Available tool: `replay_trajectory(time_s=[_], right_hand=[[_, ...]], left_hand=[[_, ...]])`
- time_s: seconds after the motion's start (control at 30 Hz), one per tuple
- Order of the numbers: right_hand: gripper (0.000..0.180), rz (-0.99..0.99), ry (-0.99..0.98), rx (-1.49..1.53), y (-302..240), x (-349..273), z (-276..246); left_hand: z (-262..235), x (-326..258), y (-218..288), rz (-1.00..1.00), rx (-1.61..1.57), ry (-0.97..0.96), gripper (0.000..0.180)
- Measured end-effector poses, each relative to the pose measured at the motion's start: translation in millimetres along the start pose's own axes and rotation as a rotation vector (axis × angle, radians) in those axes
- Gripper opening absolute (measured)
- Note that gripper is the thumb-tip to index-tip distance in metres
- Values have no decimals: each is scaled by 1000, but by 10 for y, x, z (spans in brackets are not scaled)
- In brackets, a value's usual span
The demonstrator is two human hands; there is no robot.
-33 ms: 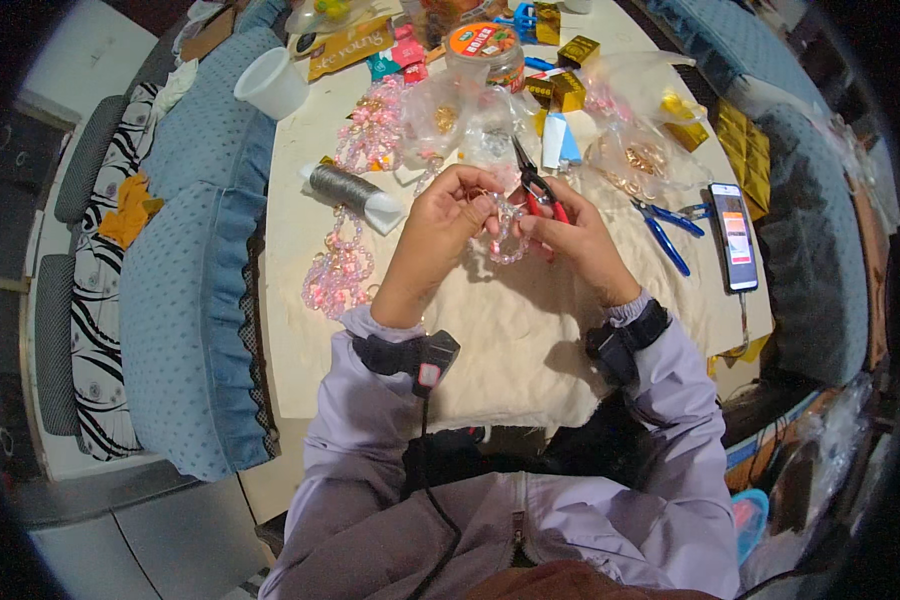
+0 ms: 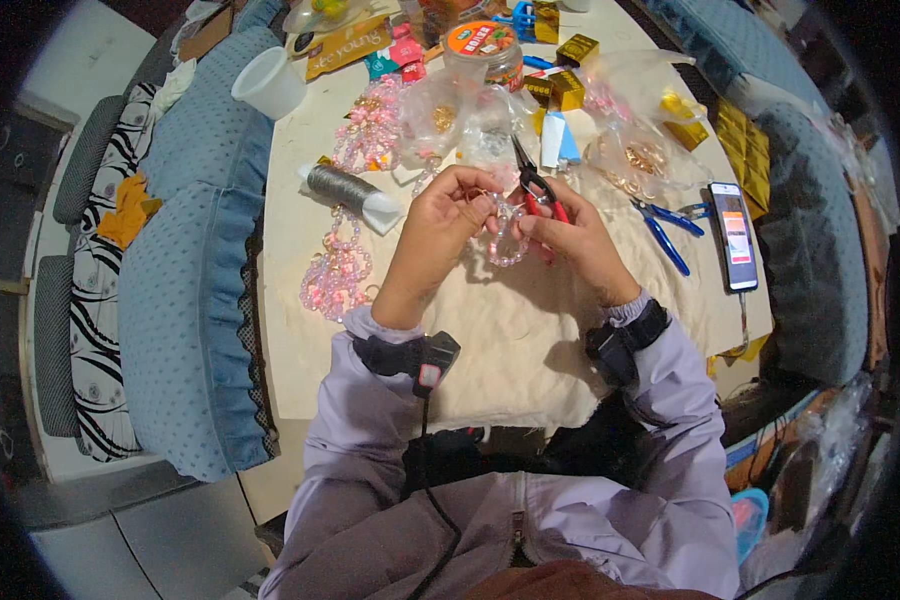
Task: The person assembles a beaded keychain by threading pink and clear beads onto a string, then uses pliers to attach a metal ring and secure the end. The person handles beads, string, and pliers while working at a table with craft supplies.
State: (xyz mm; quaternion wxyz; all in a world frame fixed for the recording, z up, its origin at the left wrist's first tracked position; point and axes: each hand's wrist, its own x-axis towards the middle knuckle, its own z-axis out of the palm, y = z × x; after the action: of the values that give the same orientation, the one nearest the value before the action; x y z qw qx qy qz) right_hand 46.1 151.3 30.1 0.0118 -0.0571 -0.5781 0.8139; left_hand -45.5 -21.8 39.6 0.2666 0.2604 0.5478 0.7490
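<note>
Over a cream cloth [image 2: 510,350], my left hand [image 2: 438,228] pinches the upper left of a loop of clear and pink beads [image 2: 507,252]. My right hand [image 2: 582,240] is closed round the red handles of black-nosed pliers [image 2: 526,168], whose jaws point up and away. Its thumb and fingertips also meet the right side of the bead loop. Fingers hide part of the loop and the lower handles. To the left lies a beaded strand with pink pieces [image 2: 335,275], and beyond it a spool of grey cord [image 2: 348,188].
Blue-handled pliers [image 2: 662,240] and a lit phone [image 2: 735,238] lie at the right. Further back are a pile of pink beads [image 2: 370,135], plastic bags of gold rings [image 2: 642,160], a lidded tub [image 2: 483,50] and small gold boxes [image 2: 568,90]. A white cup [image 2: 270,85] stands far left.
</note>
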Motion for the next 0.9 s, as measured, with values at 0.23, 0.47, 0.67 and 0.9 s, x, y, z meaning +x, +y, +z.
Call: replay_trajectory(time_s=[0.23, 0.47, 0.67, 0.9], right_hand=[[32, 5, -39, 15, 11, -10, 23], [34, -177, 74, -3, 124, 23, 113], [39, -311, 92, -139, 204, 83, 72], [41, -201, 80, -104, 151, 37, 98]], left_hand=[[31, -40, -30, 22, 17, 124, 15], [82, -62, -52, -79, 33, 105, 14], [81, -69, -64, -73, 56, 102, 12], [89, -69, -97, 7, 46, 165, 14]])
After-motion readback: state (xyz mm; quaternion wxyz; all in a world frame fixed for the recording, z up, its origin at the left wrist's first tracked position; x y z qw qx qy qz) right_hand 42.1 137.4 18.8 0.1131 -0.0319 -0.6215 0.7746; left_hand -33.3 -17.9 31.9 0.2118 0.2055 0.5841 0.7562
